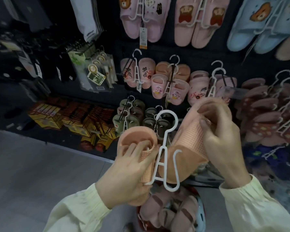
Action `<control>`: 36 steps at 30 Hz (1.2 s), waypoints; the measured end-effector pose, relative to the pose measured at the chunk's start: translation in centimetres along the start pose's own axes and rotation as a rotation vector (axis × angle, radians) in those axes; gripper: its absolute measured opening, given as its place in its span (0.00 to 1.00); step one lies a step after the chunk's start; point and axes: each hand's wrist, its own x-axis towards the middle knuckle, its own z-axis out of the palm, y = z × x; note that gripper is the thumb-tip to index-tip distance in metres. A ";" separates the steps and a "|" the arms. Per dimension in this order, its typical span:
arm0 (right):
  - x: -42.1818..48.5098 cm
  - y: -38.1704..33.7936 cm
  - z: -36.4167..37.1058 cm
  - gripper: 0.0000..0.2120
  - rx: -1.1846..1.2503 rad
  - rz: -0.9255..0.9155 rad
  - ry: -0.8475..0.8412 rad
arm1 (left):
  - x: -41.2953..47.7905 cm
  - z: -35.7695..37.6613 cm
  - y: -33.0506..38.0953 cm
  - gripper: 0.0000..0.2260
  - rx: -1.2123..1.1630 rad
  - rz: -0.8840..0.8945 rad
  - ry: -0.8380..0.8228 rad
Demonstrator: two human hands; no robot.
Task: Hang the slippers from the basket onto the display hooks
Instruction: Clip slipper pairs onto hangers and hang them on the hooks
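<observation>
Peach waffle fabric is pinched under both sets of fingers. At lower centre, the left hand has its fingers curled over the upper of the left slipper, thumb underneath, in a firm grip. Right of centre, the right hand curls round the upper of the right slipper, thumb pressed into the fabric.

Between them stands a white hanger, hook end up. Its right prong shows bare in front of the sole, so that slipper looks not yet seated — likely the reason for the two-handed hold.

At bottom centre, just below the hands, the basket holds more slippers. Beyond, across the upper right, hooks on a dark wall carry hung pairs.
</observation>
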 end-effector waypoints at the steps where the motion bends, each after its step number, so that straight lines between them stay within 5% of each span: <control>1: -0.5 -0.5 0.7 0.13 -0.008 -0.002 -0.003 | -0.4 0.0 -0.5 0.41 -0.007 0.012 0.005; 17: -8.2 -4.2 8.3 0.09 -0.157 -0.011 -0.135 | -3.8 0.8 -5.3 0.41 -0.351 0.072 0.102; 30: -8.0 -1.9 6.6 0.08 -0.130 0.024 -0.240 | -1.9 1.3 -3.9 0.40 -0.150 0.040 0.183; 36: -7.2 1.0 6.1 0.10 -0.099 0.020 -0.317 | 0.6 3.9 -4.0 0.49 -0.039 -0.002 0.163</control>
